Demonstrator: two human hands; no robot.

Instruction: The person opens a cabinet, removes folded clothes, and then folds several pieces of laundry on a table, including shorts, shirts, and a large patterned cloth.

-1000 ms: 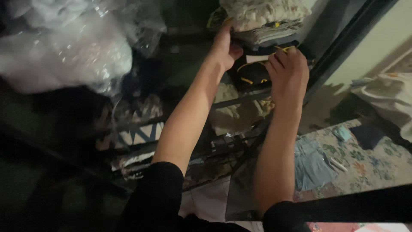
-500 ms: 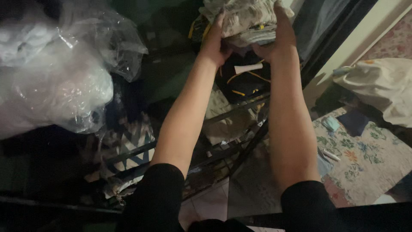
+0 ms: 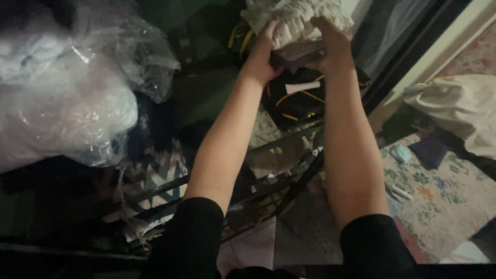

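Observation:
Both my arms reach up and forward into a dark shelving unit. My left hand (image 3: pixel 260 58) grips the left side of a stack of folded cloth (image 3: pixel 297 23), cream knitted fabric on top with darker folded pieces under it. My right hand (image 3: pixel 332 47) holds the same stack from the right, fingers over its top edge. The stack is raised near the top of the view. Below it lies a black item with yellow cords and a small white tube (image 3: pixel 303 87).
Large clear plastic bags (image 3: pixel 67 98) stuffed with pale material fill the left. Dark metal shelf rails (image 3: pixel 279 178) run below my arms over patterned fabric (image 3: pixel 160 178). To the right lie a floral rug (image 3: pixel 444 196) and a cream cloth bundle (image 3: pixel 460 111).
My hands have risen and closed in on the cloth stack, which now sits higher in view. One second ago my right hand was lower, by the black item.

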